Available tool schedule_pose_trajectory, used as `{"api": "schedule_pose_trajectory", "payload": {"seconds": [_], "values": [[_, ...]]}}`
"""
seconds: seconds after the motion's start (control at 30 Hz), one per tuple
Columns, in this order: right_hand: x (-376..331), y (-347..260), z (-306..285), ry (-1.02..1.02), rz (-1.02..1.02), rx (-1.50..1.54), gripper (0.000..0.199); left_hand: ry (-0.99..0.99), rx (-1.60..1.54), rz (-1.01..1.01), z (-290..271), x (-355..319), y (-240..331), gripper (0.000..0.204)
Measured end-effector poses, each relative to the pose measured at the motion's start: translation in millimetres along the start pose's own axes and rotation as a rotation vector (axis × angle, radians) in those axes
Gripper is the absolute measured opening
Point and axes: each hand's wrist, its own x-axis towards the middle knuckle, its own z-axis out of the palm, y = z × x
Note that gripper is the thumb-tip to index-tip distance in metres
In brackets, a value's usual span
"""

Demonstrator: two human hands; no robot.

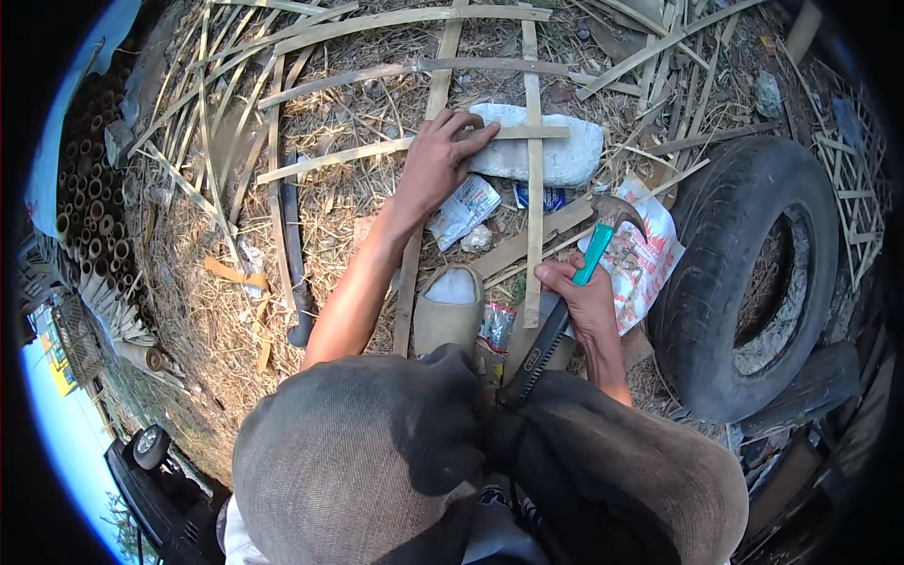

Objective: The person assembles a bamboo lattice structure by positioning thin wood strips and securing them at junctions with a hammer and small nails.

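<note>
My left hand point(443, 160) reaches forward and presses a horizontal bamboo strip point(377, 149) down where it crosses a pale stone block point(565, 151). Thin split bamboo strips lie crossed in a loose grid point(534, 141) over the straw-covered ground. My right hand point(589, 301) grips a claw hammer point(603, 235) with a teal and black handle, its metal head raised near a vertical strip. My knees in grey-brown trousers point(377, 452) fill the lower middle, and my foot in a tan shoe point(450, 306) rests on a strip.
An old black tyre point(753, 273) lies at the right. A long dark blade point(294, 254) rests on the straw at the left. Cut bamboo tubes point(89, 188) are stacked at the far left. Printed plastic wrappers point(650, 254) lie under the strips. More lattice point(857, 188) stands far right.
</note>
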Motion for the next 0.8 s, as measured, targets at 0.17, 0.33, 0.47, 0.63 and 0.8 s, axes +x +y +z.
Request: {"api": "schedule_pose_trajectory", "payload": {"seconds": [0.17,0.33,0.47,0.63,0.8], "values": [[-15,5,7,0.048,-0.062,-0.068,0.044,-0.020,0.002,0.006,-2,-7,2,0.061],[-23,17,9,0.044,-0.049,-0.047,0.044,-0.057,-0.016,0.009,-13,-23,0,0.063],[-24,15,0,0.097,-0.036,-0.020,0.045,-0.045,-0.048,0.025,-13,-16,4,0.063],[-30,16,5,0.093,-0.083,-0.119,0.044,-0.028,-0.067,0.050,-13,-24,2,0.063],[-33,14,1,0.149,-0.097,-0.183,0.045,-0.009,-0.113,0.097,-7,-18,4,0.059]]}}
